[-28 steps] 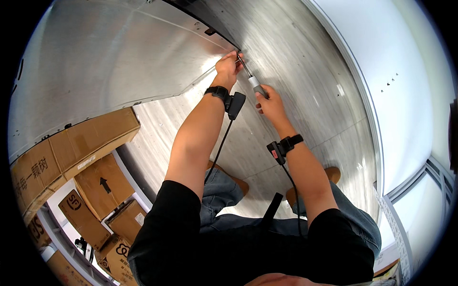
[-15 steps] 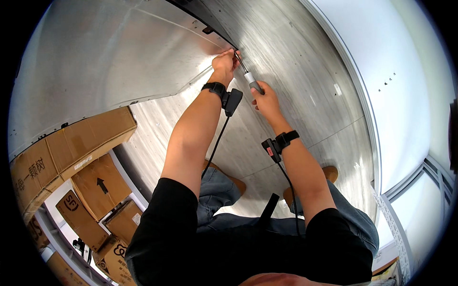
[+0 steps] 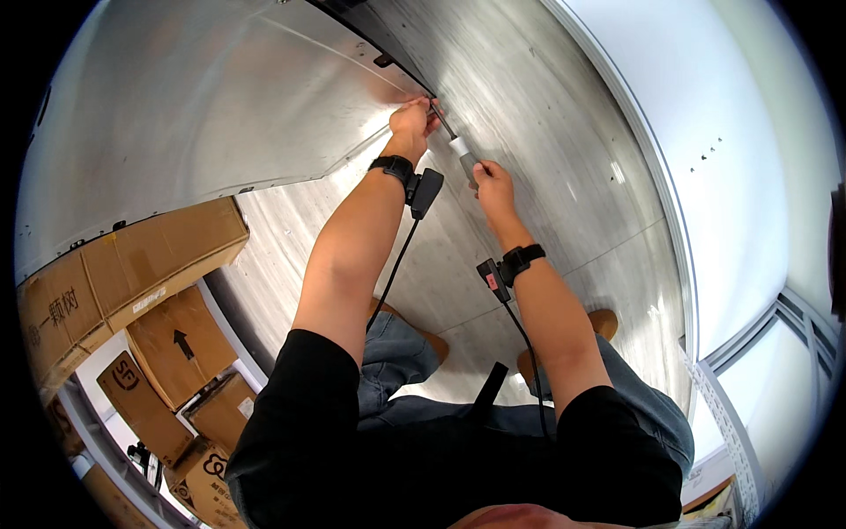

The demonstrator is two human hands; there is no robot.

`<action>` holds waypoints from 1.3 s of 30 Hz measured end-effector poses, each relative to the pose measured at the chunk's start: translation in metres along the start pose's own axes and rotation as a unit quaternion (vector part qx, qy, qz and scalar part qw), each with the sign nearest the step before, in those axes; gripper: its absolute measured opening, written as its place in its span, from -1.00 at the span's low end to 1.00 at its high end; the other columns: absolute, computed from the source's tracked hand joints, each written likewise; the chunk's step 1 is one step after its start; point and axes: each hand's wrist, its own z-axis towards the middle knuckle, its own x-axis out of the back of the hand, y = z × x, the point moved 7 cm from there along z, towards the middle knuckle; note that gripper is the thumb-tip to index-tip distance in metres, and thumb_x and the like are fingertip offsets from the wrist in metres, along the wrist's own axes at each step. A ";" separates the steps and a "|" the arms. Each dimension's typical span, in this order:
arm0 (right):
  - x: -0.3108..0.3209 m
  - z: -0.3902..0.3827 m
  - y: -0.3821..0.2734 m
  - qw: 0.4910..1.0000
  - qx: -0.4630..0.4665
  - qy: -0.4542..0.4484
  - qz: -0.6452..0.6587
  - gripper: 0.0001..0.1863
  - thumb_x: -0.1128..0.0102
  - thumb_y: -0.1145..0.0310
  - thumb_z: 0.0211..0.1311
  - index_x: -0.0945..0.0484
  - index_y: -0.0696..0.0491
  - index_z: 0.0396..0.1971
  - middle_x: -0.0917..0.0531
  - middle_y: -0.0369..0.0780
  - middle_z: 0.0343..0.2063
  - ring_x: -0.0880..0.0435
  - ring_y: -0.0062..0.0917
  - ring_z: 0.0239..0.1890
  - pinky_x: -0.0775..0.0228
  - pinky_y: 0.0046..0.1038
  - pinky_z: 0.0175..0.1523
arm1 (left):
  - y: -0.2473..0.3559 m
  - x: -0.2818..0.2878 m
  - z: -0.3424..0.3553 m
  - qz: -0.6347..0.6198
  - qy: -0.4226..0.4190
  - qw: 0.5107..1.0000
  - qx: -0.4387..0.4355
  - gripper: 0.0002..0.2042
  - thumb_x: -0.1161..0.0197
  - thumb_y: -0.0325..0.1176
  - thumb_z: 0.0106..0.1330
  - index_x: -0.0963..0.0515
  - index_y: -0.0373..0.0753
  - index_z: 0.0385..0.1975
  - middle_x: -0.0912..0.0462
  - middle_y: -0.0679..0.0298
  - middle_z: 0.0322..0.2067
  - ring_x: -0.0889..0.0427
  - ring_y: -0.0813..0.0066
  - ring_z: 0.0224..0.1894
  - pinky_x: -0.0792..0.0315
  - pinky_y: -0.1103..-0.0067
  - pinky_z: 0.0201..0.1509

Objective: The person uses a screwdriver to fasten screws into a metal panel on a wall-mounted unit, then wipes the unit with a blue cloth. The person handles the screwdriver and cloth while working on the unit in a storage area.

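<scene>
A large silver metal panel (image 3: pixel 211 97) takes up the upper left, with a dark edge running down to a corner near my hands. At that corner my left hand (image 3: pixel 411 120) is closed, its fingertips pinched together beside the screwdriver's tip; whatever they hold is too small to make out. My right hand (image 3: pixel 494 187) grips the grey and white handle of a screwdriver (image 3: pixel 462 152). Its thin metal shaft slants up and left to the panel's corner, by my left fingers. The very tip is hidden there.
Cardboard boxes (image 3: pixel 181 348) stand at the left on a shelf, and a long carton (image 3: pixel 159 256) lies beside the panel. A white wall panel (image 3: pixel 705 159) rises on the right. Grey wood-look floor (image 3: pixel 564 159) runs between. Cables hang from both wrist straps.
My right hand's grip has shifted on the screwdriver's handle, with the thumb now lying along it. My left hand stays at the panel's corner. The whole view has shifted slightly.
</scene>
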 end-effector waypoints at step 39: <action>-0.014 -0.037 -0.015 0.982 -0.142 -0.083 0.094 -0.44 0.10 -0.15 0.32 -0.40 0.12 -0.12 -0.38 -0.32 -0.63 -0.21 -0.70 -0.71 -0.10 -0.63 -0.62 | 0.004 -0.011 0.001 0.012 -0.027 0.997 0.066 -0.88 0.06 -0.34 0.35 -0.43 -0.14 -0.27 -0.63 0.34 -0.30 -0.53 0.41 -0.35 -0.36 0.48 -0.28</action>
